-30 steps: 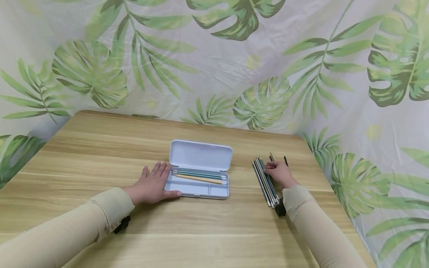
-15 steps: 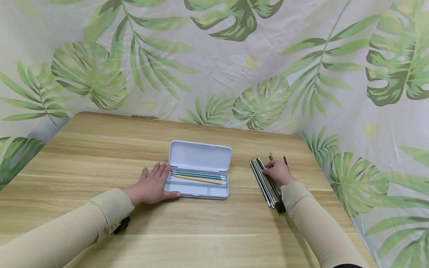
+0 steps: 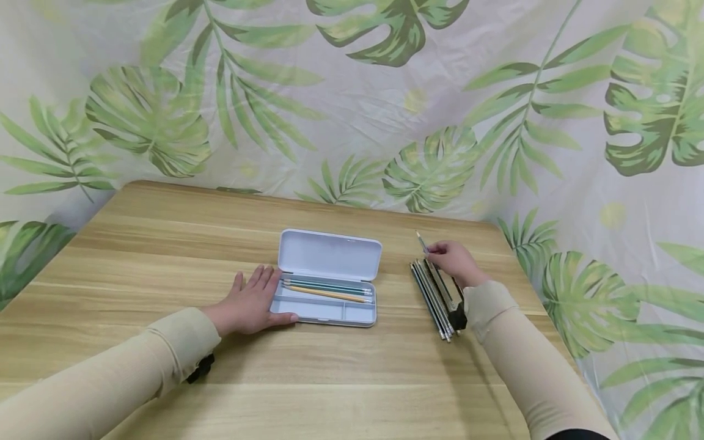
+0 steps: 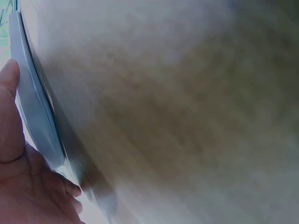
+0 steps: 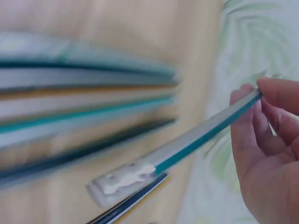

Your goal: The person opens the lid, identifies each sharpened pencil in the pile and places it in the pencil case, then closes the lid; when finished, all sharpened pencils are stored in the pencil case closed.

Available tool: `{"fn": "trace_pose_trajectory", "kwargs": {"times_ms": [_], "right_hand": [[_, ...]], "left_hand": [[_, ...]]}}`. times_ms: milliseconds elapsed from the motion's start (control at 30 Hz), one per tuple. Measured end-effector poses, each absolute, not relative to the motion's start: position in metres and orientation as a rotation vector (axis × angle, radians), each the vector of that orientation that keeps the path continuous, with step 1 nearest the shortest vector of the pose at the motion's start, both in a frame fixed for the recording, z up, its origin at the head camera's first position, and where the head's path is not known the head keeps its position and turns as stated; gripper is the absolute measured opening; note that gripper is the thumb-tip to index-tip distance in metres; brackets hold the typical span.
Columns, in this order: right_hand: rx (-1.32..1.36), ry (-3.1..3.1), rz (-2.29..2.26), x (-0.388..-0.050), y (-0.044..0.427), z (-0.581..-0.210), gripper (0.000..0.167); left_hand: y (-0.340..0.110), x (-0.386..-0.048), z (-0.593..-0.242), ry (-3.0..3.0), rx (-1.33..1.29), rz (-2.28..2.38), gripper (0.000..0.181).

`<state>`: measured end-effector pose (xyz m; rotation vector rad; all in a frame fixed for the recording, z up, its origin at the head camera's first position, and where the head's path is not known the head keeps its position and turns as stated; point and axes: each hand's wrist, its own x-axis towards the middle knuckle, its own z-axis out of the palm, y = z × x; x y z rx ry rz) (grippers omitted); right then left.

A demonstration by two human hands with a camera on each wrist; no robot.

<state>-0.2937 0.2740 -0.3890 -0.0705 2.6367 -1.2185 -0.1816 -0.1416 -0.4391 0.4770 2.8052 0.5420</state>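
Right wrist, blurred | right grip (image 5: 267,161) pinches pencil (image 5: 196,135), seemingly teal-edged | head | left grip (image 3: 250,304) outstretched, touching case (image 3: 330,254)

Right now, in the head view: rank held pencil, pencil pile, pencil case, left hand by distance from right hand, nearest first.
1. Held pencil: pinched in the right hand's grip.
2. Pencil pile: just below that hand in view.
3. Pencil case: open, left of the pile.
4. Left hand: at the case's left end.
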Motion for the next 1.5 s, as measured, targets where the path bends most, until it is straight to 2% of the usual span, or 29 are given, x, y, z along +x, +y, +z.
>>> {"fn": "trace_pose_trajectory", "kwargs": {"times_ms": [233, 733, 933, 1200, 1500], "right_hand": [[-0.262, 2.326, -1.405, -0.294, 0.228, -0.363, 0.032], [-0.664, 2.294, -1.209, -0.280, 0.153, -0.334, 0.032], [-0.735, 2.246, -1.172, -0.280, 0.127, -0.338, 0.030], [-0.780, 2.289, -1.040, -0.283, 0.106, -0.356, 0.026], [-0.784, 2.335, -0.901, -0.286, 0.103, -0.369, 0.025]], "left_hand": [[-0.142, -0.183, -0.442, 2.806, 0.472, 0.534, 0.113], [-0.145, -0.182, -0.443, 2.818, 0.470, 0.560, 0.117], [-0.146, -0.183, -0.449, 2.815, 0.465, 0.565, 0.118], [-0.147, -0.185, -0.460, 2.836, 0.472, 0.595, 0.127], [-0.143, -0.182, -0.440, 2.810, 0.470, 0.555, 0.116]]}}
